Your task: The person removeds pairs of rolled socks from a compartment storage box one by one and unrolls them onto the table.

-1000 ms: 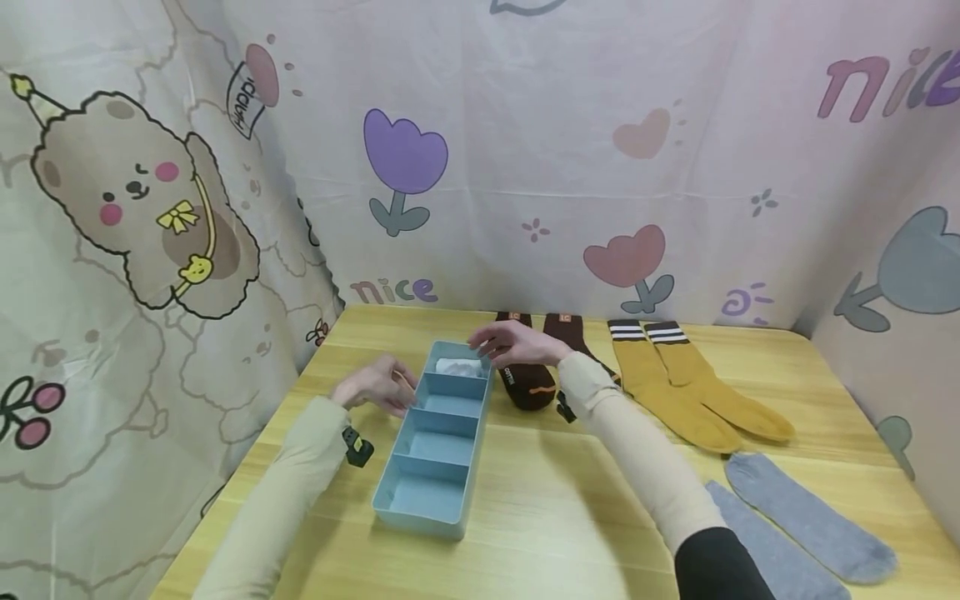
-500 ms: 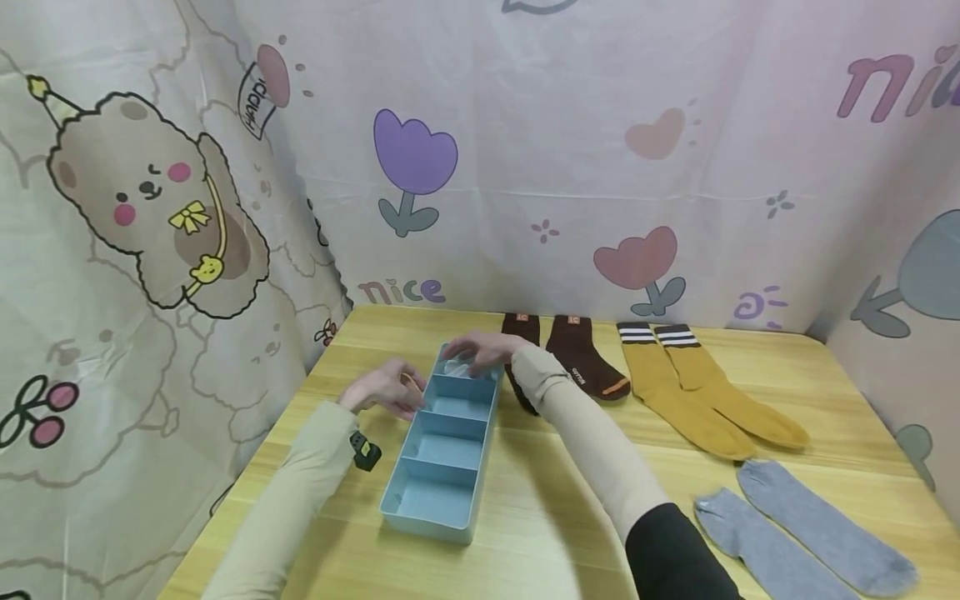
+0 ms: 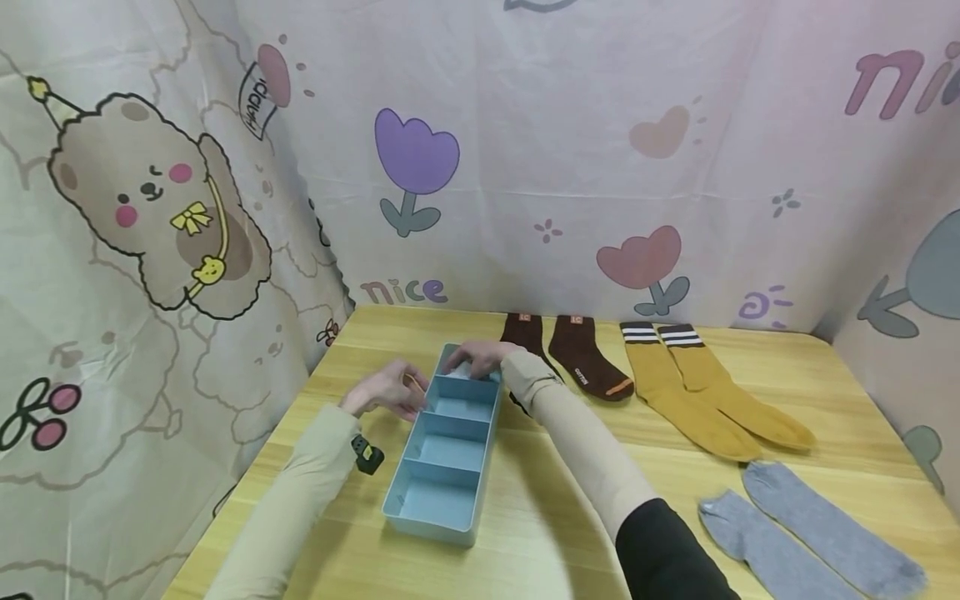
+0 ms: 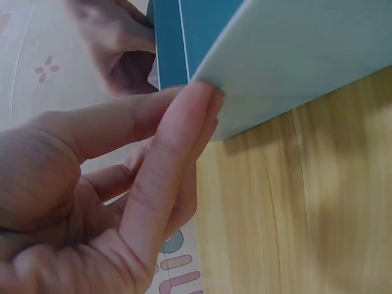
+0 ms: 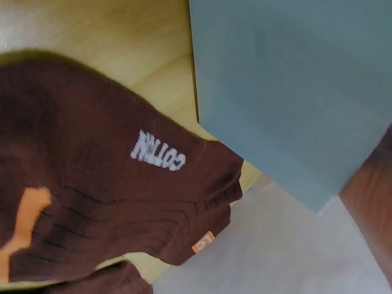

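Note:
A light blue divided storage box stands lengthwise on the table, with several compartments in a row. At its left side, my left hand pinches the rim between thumb and fingers; the left wrist view shows the thumb lying at the box's edge. My right hand reaches down into the farthest compartment, on a white bundle of soft-looking material. Its fingertips are hidden, so their hold on the bundle is unclear. Beside the box's far end lie two dark brown socks, one partly behind the right arm.
Two mustard socks with striped cuffs lie flat to the right of the brown pair. Two grey socks lie nearer, at the table's right. A printed cloth hangs behind and beside the wooden table.
My right hand has moved from above the box's far right edge down into the far compartment, onto the white bundle. The left hand keeps its place at the rim.

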Available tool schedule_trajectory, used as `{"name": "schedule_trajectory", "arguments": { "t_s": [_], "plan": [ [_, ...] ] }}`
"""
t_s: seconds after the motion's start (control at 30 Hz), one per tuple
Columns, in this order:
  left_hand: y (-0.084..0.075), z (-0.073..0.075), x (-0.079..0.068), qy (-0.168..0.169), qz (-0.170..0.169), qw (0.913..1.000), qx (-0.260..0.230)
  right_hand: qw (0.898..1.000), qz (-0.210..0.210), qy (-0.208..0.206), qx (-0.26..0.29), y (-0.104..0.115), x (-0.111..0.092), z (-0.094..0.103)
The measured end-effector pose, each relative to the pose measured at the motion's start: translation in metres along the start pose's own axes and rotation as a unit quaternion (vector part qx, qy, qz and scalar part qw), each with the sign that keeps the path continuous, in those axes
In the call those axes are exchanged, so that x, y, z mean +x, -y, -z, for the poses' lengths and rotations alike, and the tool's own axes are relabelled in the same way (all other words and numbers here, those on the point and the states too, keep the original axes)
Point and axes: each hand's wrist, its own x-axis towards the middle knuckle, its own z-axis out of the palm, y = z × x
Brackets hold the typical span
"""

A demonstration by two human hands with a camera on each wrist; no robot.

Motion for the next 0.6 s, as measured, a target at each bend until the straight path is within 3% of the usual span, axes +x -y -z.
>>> {"name": "schedule_trajectory", "arguments": {
  "t_s": [0.13, 0.3, 0.5, 0.6],
  "plan": [
    [-0.001, -0.002, 0.001, -0.004, -0.001, 1.0000, 0.002, 0.999, 0.033, -0.032, -0.002, -0.004, -0.004, -0.002],
    [-0.002, 0.001, 0.001, -0.014, 0.001, 0.9997, 0.019, 0.993, 0.058, -0.106, 0.012, -0.006, -0.016, -0.001],
    [0.001, 0.011, 0.000, -0.026, 0.014, 0.9988, 0.039, 0.970, 0.059, -0.213, 0.099, -0.001, -0.037, -0.001],
    [0.001, 0.015, -0.001, -0.025, 0.011, 0.9985, 0.047, 0.957, 0.068, -0.248, 0.131, 0.001, -0.053, -0.001]
  ]
}}
